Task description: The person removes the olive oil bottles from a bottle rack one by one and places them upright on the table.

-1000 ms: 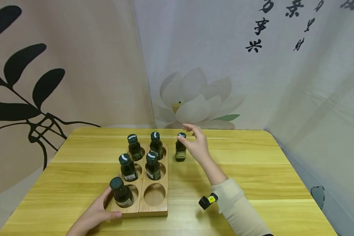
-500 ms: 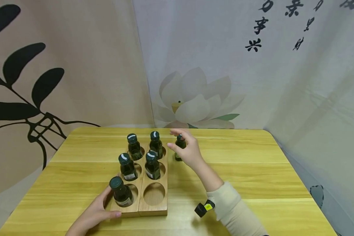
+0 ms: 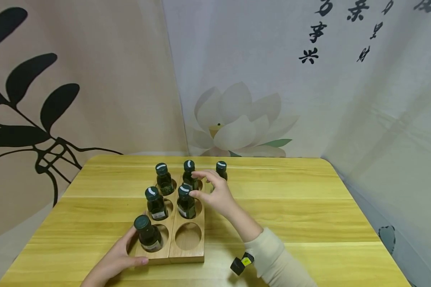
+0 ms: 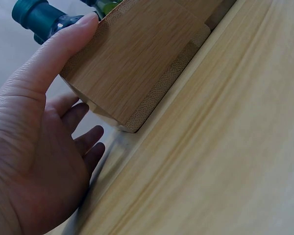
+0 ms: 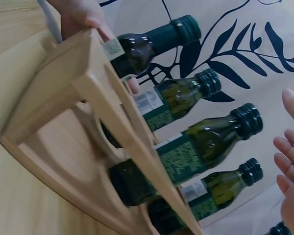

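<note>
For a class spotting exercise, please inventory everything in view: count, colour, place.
Table: 1, yellow wood, foreground
Two-row rack: 1, light brown, on the table
Racked bottles: 5, dark green, in the rack
Loose bottle: 1, dark green, right of the rack
Backdrop: 1, pale, printed, behind the table
Device: 1, black and yellow, right wrist
Sleeve: 1, cream, right arm
Left grip: 1, bare, on the rack's near left corner
Right grip: 1, bare, beside the right row
</note>
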Tool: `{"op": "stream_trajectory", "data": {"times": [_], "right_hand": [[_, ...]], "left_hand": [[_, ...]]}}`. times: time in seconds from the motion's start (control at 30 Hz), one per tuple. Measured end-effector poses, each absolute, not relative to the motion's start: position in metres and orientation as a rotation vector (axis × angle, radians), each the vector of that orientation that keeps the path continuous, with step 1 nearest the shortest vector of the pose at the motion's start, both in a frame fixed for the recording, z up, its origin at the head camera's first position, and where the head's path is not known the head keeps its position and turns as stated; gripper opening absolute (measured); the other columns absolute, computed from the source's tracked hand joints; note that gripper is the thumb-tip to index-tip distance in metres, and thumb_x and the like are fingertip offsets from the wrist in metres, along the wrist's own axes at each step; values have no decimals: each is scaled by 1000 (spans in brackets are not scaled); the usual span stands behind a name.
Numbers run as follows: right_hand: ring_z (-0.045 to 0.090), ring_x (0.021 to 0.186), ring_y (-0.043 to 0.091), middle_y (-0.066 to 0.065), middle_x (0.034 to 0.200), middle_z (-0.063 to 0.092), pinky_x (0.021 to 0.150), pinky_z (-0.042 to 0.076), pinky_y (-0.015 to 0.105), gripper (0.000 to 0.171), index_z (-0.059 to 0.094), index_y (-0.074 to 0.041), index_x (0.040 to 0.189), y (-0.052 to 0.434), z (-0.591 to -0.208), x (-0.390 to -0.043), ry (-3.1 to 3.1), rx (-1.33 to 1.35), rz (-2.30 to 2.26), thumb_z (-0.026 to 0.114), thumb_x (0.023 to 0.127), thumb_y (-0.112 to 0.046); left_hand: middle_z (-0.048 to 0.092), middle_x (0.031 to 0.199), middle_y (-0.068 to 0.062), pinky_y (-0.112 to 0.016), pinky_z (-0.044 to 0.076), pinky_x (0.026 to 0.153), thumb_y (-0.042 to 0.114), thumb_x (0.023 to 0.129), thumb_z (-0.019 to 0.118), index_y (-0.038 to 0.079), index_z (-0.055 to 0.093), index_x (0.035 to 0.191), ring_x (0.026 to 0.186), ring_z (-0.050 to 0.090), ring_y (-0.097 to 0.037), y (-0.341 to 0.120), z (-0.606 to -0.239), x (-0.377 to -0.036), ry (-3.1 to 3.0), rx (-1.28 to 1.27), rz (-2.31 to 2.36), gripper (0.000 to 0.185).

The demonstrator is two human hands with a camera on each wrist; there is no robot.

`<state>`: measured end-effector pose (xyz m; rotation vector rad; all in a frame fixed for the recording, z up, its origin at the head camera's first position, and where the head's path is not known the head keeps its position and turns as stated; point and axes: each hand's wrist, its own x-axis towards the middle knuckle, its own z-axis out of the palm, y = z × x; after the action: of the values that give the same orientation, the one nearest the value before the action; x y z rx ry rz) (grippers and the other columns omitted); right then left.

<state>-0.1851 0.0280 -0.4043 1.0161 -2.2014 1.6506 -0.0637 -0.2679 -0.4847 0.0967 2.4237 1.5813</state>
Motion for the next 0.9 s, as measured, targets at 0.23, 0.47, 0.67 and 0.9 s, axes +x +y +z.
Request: {"op": "stream_trajectory", "data": {"times": [0.23,0.47,0.67,0.9], "right_hand": [[53,101,16,-4,118,62,85,45,32,48,62,-8,124,22,-416,-182,-2278,1026,1666,79,80,-16],[54,109,29,-4,122,60,88,44,35,48,61,-8,126,17,-423,-181,-2341,997,1704,77,83,-22],[44,128,28,-1,126,60,98,40,50,44,62,-11,126,12,-429,-181,-2374,963,1739,75,84,-22],[52,118,26,2,118,63,98,39,54,40,65,-8,122,8,-431,-180,-2312,937,1786,75,84,-17]], "left_hand": [[11,151,-34,-68,7,105,14,71,84,-8,13,149,137,4,-53,-266,-484,-63,2430,99,1575,108],[10,151,-34,-68,7,104,14,73,83,-7,12,150,136,3,-53,-267,-484,-63,2425,86,1559,107],[12,151,-34,-69,9,103,14,74,82,-6,12,150,136,5,-54,-267,-484,-62,2433,89,1541,105],[13,151,-34,-70,9,103,14,73,83,-6,13,150,136,6,-54,-267,-483,-63,2437,82,1538,105]]}}
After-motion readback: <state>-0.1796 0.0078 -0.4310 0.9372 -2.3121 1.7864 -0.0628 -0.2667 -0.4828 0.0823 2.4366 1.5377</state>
